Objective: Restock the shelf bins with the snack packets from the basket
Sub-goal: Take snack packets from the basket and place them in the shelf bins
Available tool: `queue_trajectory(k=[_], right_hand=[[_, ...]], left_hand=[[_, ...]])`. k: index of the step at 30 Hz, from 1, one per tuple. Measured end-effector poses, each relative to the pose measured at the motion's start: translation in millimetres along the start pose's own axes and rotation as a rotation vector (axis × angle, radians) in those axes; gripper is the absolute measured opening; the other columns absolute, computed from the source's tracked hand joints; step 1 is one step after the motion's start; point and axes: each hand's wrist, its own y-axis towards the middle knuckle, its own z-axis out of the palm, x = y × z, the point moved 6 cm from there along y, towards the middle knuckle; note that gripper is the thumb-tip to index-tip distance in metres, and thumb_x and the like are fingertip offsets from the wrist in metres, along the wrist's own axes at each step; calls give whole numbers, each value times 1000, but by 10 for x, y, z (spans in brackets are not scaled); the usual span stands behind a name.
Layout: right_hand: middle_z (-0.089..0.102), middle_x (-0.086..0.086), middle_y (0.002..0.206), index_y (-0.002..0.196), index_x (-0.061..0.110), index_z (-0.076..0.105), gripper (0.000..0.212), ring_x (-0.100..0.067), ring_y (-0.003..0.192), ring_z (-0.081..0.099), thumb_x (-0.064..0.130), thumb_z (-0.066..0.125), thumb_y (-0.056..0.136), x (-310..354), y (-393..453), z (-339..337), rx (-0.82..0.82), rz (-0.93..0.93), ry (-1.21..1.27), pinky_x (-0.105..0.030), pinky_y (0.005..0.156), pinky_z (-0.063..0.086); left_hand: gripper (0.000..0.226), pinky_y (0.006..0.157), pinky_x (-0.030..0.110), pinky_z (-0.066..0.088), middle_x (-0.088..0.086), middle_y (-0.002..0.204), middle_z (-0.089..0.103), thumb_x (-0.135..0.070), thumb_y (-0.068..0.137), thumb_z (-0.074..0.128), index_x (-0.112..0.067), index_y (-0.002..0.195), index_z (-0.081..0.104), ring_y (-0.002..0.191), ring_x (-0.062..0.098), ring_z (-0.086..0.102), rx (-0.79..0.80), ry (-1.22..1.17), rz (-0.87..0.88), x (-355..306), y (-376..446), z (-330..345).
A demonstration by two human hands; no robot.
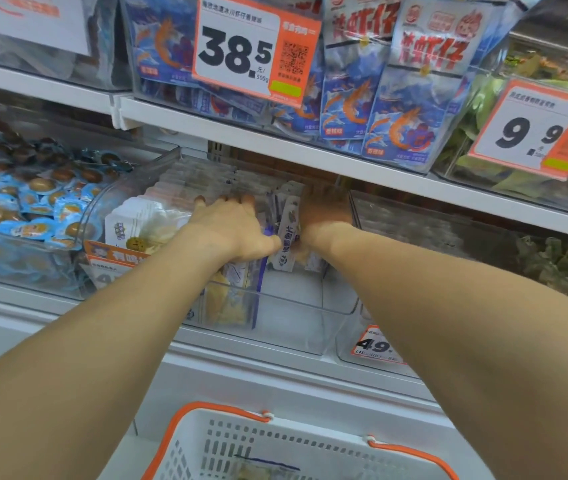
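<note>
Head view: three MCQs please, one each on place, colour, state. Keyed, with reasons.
1. Where are both hands?
A. In the clear middle bin
B. In the basket
C. On the top shelf

2. What colour are the basket handles?
A. Blue
B. Orange
C. Green

3. What is the left hand doing?
A. Hanging idle
B. Pressing on packets in the bin
C. Lifting the basket

Key:
1 A: the left hand and right hand reach into the bin under the shelf.
2 B: the basket is white with an orange handle.
3 B: its fingers lie on the packets, thumb by an upright packet.
</note>
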Motion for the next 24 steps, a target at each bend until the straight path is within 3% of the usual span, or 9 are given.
queue_trajectory(k=[3, 5, 8, 11, 13, 17, 19, 24], right_hand=[[29, -9, 156, 153, 27, 20, 127, -34, 142, 33, 68, 87, 53, -39, -46, -22, 4, -122, 172, -46, 116, 34], [30, -7, 154, 152, 29, 23, 125, -33, 142, 33, 70, 85, 52, -29, -111, -52, 37, -149, 237, -44, 116, 32], [36, -16, 152, 153, 22, 24, 116, -39, 138, 38, 54, 88, 61, 32, -125, -7, 143, -103, 370, -52, 113, 35], [54, -4, 132, 141, 26, 41, 93, -29, 119, 54, 53, 86, 65, 65, -140, 28, 152, -105, 305, -42, 103, 48], [56, -4, 127, 142, 21, 41, 90, -28, 114, 57, 42, 88, 68, 34, -133, 28, 149, -87, 232, -40, 99, 51], [45, -11, 143, 152, 19, 23, 104, -35, 131, 48, 32, 87, 71, 1, -105, 45, 159, -50, 136, -46, 108, 44], [42, -12, 146, 151, 20, 24, 106, -37, 135, 42, 33, 88, 68, -21, -55, 91, 123, -9, 88, -48, 109, 39], [46, -10, 139, 137, 21, 40, 76, -35, 131, 43, 39, 81, 76, -53, 82, 90, 7, 35, 32, -48, 111, 31]], left_hand=[[90, 117, 54, 24, 15, 153, 36, -72, 84, 49, -14, 150, 29, 141, 32, 32, -46, -20, 49, -8, -3, -7], [88, 117, 54, 23, 16, 154, 31, -72, 84, 49, -20, 152, 27, 143, 33, 26, -50, -24, 72, -13, 6, -7], [83, 116, 53, 21, 16, 153, 31, -72, 83, 50, -28, 151, 31, 144, 33, 24, -10, -21, 81, -49, 16, -4], [82, 117, 51, 22, 11, 153, 38, -71, 83, 50, -27, 150, 33, 141, 31, 33, 11, -34, 85, -69, 14, -8], [78, 117, 51, 21, 9, 149, 46, -70, 86, 46, -24, 148, 34, 136, 30, 41, 33, -37, 65, -55, 8, 4], [80, 119, 53, 19, 11, 148, 46, -68, 87, 45, -19, 149, 31, 137, 30, 41, 9, -2, 14, -48, 5, 11], [82, 120, 55, 15, 11, 152, 42, -68, 88, 43, -18, 151, 28, 140, 30, 37, 7, 10, 5, -43, 15, 32], [78, 118, 63, 11, 5, 151, 45, -71, 85, 41, -29, 150, 31, 139, 29, 36, 10, 1, 51, -26, 39, 43]])
